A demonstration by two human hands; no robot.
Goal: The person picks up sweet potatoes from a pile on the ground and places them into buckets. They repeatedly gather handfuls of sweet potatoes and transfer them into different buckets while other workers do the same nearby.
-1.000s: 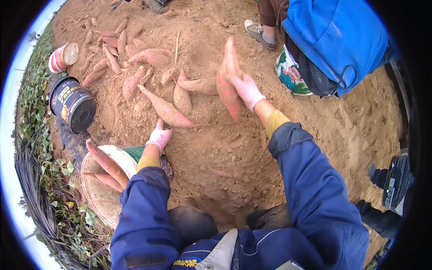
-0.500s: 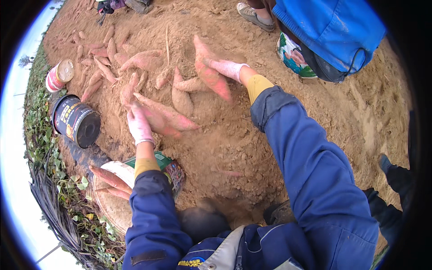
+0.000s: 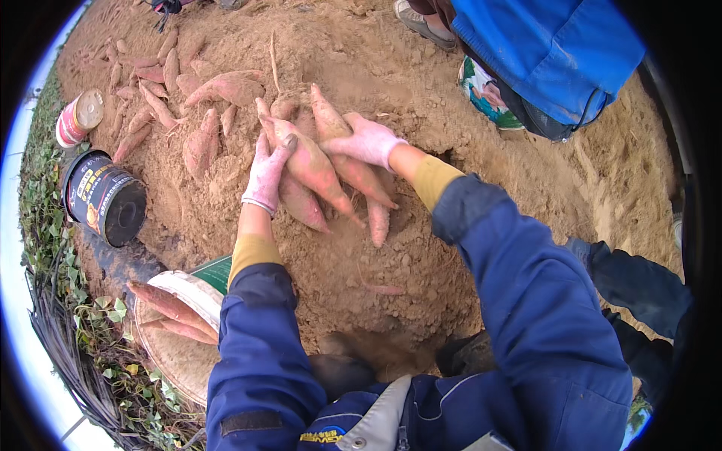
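Observation:
Both my hands wear thin pink gloves and press in from either side on a bunch of large pinkish sweet potatoes above the sandy soil. My left hand (image 3: 265,171) grips a plump sweet potato (image 3: 310,165), its thumb lying across the top. Under that one is a second sweet potato (image 3: 303,204). My right hand (image 3: 366,140) closes over a long sweet potato (image 3: 362,180) that slants down to the right. Beneath it the tip of another sweet potato (image 3: 377,222) shows. The undersides and some fingertips are hidden.
At lower left a tipped white bucket (image 3: 169,279) holds a few sweet potatoes. Left of me lie a black bucket (image 3: 124,210) and a small red-and-white pail (image 3: 69,126). More sweet potatoes (image 3: 226,89) are scattered ahead. A person in a blue jacket (image 3: 545,52) is at upper right.
My hands have come together from apart, bringing several sweet potatoes into one bunch. My left hand has moved right and farther away; the right hand has shifted slightly left and nearer.

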